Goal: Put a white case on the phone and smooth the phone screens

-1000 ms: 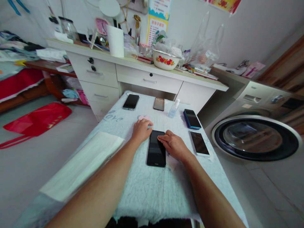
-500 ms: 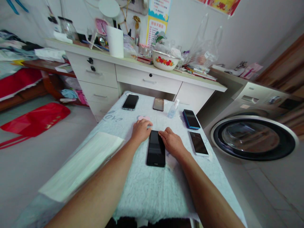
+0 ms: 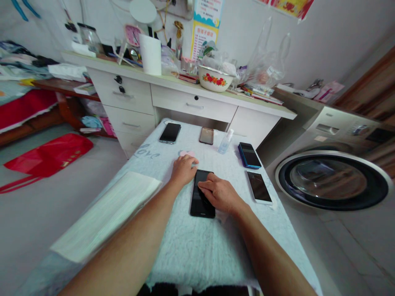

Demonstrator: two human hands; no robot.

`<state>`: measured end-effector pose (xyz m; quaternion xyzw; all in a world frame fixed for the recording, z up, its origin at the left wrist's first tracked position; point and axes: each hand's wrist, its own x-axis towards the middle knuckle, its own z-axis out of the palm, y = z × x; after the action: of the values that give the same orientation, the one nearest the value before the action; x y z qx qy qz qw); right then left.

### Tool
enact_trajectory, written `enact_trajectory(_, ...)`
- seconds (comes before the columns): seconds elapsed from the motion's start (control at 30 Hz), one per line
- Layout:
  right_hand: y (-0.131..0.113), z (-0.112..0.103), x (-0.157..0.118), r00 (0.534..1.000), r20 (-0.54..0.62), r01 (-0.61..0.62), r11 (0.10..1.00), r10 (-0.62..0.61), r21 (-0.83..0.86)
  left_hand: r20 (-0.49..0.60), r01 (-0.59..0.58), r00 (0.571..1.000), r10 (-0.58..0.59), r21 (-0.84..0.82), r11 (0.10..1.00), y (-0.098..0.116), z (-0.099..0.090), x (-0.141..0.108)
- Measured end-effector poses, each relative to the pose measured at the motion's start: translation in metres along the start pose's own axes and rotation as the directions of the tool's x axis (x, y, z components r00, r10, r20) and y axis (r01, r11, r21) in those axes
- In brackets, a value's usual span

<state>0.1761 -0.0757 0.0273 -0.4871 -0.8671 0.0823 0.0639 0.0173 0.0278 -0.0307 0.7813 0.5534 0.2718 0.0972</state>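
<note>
A black phone (image 3: pixel 202 205) lies face up on the cloth-covered table, its long side pointing toward me. My right hand (image 3: pixel 218 193) rests over the right part of its screen, fingers curled together and tips against the glass. Whatever those fingers hold, if anything, is hidden. Beside the phone's top left corner, my left hand (image 3: pixel 184 169) lies on the cloth with fingers bent and close together. Something small and pale shows at its fingertips, too small to name. A pink printed patch (image 3: pixel 187 153) of the cloth lies just beyond it.
Farther back are another black phone (image 3: pixel 170 133), a phone case (image 3: pixel 206 135) and a clear spray bottle (image 3: pixel 225 142). At right lie a blue-edged phone (image 3: pixel 249 155) and a white phone (image 3: pixel 259 187). A folded pale cloth (image 3: pixel 108 213) is at left; a washing machine (image 3: pixel 333 176) stands right.
My right hand has moved from the phone's upper right edge inward and toward me, onto the screen. My left hand has stayed in place.
</note>
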Motion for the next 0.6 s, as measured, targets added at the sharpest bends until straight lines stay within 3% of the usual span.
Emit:
enact_trajectory(0.2, 0.002, 0.002, 0.001, 1.0, -0.013, 0.023, 1.0, -0.022, 0.014, 0.0, 0.011, 1.0, -0.011, 0.002, 1.0, 0.001, -0.001, -0.001)
enact_trajectory(0.6, 0.018, 0.005, 0.012, 0.973, -0.061, -0.225, 0.973, 0.222, -0.052, 0.007, 0.011, 1.0, -0.011, -0.005, 1.0, 0.002, -0.002, -0.001)
